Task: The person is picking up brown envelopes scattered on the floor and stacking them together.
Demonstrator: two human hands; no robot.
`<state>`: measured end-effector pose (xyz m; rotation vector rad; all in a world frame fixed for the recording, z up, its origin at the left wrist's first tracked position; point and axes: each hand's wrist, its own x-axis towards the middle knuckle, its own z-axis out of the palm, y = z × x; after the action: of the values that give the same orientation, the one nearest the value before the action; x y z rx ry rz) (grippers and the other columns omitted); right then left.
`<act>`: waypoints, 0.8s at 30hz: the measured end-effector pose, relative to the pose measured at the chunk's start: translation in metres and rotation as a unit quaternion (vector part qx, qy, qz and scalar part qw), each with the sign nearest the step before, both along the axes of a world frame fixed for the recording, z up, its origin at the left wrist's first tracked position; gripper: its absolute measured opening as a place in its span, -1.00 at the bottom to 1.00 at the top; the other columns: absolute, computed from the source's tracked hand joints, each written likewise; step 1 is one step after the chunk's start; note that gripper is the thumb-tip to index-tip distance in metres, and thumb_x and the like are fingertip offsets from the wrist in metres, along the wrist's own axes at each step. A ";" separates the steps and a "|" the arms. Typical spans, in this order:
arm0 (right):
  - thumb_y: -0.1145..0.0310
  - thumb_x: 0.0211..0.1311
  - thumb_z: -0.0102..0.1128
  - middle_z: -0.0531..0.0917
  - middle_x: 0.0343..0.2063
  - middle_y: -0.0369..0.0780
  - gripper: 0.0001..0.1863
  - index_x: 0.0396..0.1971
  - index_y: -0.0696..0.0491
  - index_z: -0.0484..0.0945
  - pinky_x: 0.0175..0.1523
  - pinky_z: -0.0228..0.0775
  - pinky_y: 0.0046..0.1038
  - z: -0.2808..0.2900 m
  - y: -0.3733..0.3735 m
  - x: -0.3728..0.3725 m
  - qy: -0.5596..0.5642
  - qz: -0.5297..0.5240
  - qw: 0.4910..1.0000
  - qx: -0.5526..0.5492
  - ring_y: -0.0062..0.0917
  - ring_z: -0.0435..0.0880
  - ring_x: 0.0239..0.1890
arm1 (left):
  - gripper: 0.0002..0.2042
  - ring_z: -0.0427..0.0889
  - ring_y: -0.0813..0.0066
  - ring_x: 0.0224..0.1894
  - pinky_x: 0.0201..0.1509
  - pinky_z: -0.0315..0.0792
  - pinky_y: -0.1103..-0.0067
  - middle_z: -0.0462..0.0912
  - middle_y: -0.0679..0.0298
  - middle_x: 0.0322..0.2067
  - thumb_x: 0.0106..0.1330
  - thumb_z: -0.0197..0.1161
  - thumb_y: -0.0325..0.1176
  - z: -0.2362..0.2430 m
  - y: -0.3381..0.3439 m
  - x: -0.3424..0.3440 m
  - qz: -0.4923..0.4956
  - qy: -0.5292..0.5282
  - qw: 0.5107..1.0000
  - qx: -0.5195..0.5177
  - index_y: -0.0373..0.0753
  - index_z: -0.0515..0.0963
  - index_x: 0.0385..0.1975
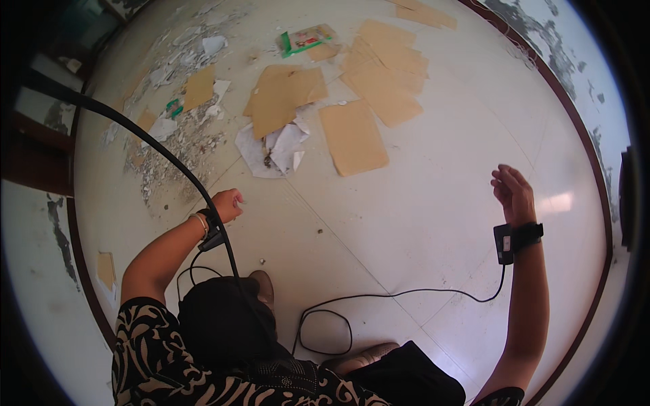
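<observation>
My left hand is held over the tiled floor at the left of centre, fingers curled together. Something thin and pale shows at its fingertips, too small to name. Out to the right, my right hand hangs over bare tiles, its fingers loosely bent and a little apart, with nothing visible in it. Beyond my left hand lies a crumpled white paper with dark debris on it, partly under brown paper sheets. A single brown sheet rests flat between my hands, farther off.
Dusty rubble and paper scraps spread at the left. More brown sheets and a green-edged clear packet lie at the back. A black cable runs from the device on my right wrist. Peeling walls bound both sides.
</observation>
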<state>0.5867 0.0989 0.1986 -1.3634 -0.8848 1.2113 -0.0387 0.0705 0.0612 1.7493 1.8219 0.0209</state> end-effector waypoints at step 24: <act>0.43 0.25 0.01 0.57 -0.37 -0.23 -0.68 -0.03 0.22 0.36 -0.43 0.36 -0.72 0.264 0.030 -0.149 -0.232 0.015 0.972 -0.012 -0.67 0.54 -0.43 | -0.60 0.38 0.00 -0.23 -0.21 0.35 0.30 0.34 0.04 -0.33 -0.22 0.31 -0.43 -0.127 -0.075 -0.026 0.138 -0.105 0.983 -0.062 -0.28 0.25 -0.39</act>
<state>0.4381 0.1286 0.4628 -1.6938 -1.2204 0.9382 -0.0644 -0.0043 -0.0660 1.3444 1.8515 0.1916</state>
